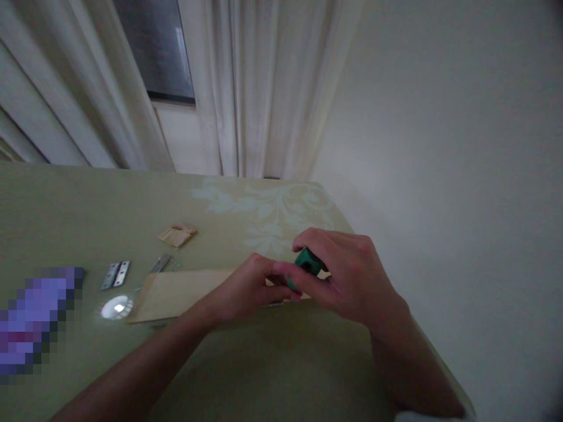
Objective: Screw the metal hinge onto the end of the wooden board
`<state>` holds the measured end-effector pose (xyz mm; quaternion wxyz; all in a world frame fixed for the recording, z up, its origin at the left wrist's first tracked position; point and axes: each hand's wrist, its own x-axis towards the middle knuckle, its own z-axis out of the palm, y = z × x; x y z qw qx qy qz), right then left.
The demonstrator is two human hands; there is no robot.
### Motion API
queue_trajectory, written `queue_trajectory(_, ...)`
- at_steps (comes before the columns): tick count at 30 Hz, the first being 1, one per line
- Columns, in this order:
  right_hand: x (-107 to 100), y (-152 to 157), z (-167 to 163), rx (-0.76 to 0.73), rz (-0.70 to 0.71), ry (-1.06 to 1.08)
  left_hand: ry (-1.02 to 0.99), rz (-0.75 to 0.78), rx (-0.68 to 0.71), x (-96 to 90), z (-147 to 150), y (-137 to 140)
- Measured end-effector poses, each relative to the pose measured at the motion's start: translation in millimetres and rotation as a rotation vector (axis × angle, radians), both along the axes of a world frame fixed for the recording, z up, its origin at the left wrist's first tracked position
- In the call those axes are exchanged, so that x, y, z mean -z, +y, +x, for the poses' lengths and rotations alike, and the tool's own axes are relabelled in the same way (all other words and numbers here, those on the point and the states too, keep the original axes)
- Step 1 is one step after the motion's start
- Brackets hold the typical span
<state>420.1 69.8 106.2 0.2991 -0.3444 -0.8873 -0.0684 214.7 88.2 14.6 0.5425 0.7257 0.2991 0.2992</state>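
Observation:
My right hand (343, 272) is wrapped round the green and black handle of a screwdriver (308, 262), tilted over the right part of a pale wooden board (185, 290). My left hand (250, 285) has its fingers pinched together at the handle's lower end, close to the board. What those fingers hold is hidden, and so is the screwdriver's tip. A bit of metal (275, 304) shows under the left fingers at the board's near edge. The board lies flat on the green tablecloth (272, 363).
Left of the board are a metal hinge (115, 275) and a shiny round dish (116, 307). Behind it lie another metal piece with a screw (162, 263) and small wooden pieces (178, 234). A blurred purple screen (41, 316) is far left; a wall (461, 176) borders the right.

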Motion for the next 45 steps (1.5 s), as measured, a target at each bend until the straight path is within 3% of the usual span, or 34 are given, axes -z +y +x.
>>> queue_trajectory(4,-2,-4,1,-0.035,0.011,0.002,0.011,-0.043,-0.093,2.8,5,-3)
queue_trajectory(10,-5,-7,3,-0.041,-0.004,-0.002,0.073,0.050,0.034,-1.2,-4,4)
queue_trajectory(16,0,-2,2,0.137,0.130,-0.013,0.000,0.052,0.037,5.6,-3,3)
queue_trajectory(20,-1,-3,1,0.025,0.104,0.053,0.041,0.078,0.125,8.6,-5,6)
queue_trajectory(27,-2,-3,0,0.041,-0.016,0.026,0.037,-0.068,-0.083,3.0,-1,5)
queue_trajectory(32,-4,-3,0,-0.026,-0.048,0.024,-0.011,0.009,0.132,-2.4,-2,3)
queue_trajectory(39,-6,-6,5,0.039,0.052,-0.008,-0.027,-0.088,-0.035,1.0,3,4)
queue_trajectory(43,-6,-7,5,-0.023,-0.004,-0.008,-0.027,-0.023,0.081,-4.3,1,2)
queue_trajectory(45,-7,-6,5,-0.023,0.011,-0.019,-0.019,0.020,0.072,-4.4,0,2)
